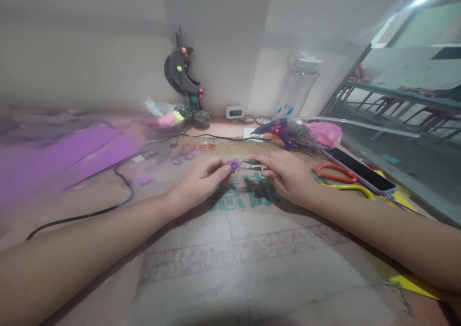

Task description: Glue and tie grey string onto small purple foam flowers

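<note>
My left hand (203, 184) pinches a small purple flower (234, 165) between thumb and fingertips, above the middle of a printed cardboard sheet (230, 259). The flower has rounded petals and a darker centre. My right hand (290, 177) is closed on slim metal tweezers (252, 165), whose tips point left and reach the flower's right edge. Whether the tips grip a petal or only touch it, I cannot tell. Small purple pieces (189, 156) lie on the cardboard beyond my left hand.
Purple sheets (86, 148) lie at left, near a black cable (79, 215). Behind stand a grey moon-shaped ornament (180, 71), a clock (235, 112), a glue gun (275, 130) and a clear bottle (298, 86). Red-handled (336, 172) and yellow-handled tools (353, 187) and a phone (360, 169) lie at right.
</note>
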The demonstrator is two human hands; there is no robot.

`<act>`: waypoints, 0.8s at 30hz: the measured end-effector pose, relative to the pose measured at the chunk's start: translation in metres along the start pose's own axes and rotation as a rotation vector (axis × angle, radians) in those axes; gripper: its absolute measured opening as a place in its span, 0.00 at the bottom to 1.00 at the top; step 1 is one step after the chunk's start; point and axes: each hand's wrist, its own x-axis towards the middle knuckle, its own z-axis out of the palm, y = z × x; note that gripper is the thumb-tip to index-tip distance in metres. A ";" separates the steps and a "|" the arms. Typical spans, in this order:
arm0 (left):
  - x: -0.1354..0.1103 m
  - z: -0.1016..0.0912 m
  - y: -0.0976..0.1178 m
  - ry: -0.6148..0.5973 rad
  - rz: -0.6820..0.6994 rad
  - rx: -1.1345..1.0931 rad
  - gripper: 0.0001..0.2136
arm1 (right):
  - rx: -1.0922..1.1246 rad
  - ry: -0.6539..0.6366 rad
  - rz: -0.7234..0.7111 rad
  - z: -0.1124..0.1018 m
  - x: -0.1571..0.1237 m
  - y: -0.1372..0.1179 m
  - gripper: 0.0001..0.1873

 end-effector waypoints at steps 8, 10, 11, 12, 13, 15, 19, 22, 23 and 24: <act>-0.001 -0.001 0.005 0.055 0.039 0.133 0.13 | 0.071 0.042 -0.010 -0.004 0.000 -0.005 0.24; -0.002 -0.001 0.005 0.057 0.064 0.156 0.13 | 0.057 0.021 0.009 -0.001 0.000 -0.005 0.22; -0.003 -0.001 0.006 0.059 0.080 0.172 0.13 | 0.053 0.016 0.020 0.000 0.000 -0.004 0.21; -0.004 -0.001 0.006 0.063 0.097 0.192 0.13 | 0.049 0.012 0.029 0.001 0.000 -0.004 0.21; -0.004 -0.001 0.007 0.069 0.115 0.216 0.13 | 0.044 0.011 0.034 0.002 0.000 -0.003 0.21; -0.006 -0.001 0.009 0.076 0.145 0.264 0.13 | 0.035 0.009 0.022 0.002 0.000 -0.003 0.21; -0.007 -0.001 0.010 0.082 0.169 0.310 0.13 | 0.039 0.021 -0.017 0.001 0.002 -0.003 0.21; -0.007 -0.001 0.009 0.078 0.166 0.307 0.13 | 0.038 0.025 -0.028 0.001 0.003 -0.004 0.22; -0.007 -0.001 0.009 0.075 0.165 0.307 0.13 | 0.036 0.024 -0.029 0.000 0.003 -0.004 0.22; -0.007 -0.001 0.009 0.072 0.163 0.308 0.13 | 0.035 0.025 -0.030 0.001 0.003 -0.004 0.22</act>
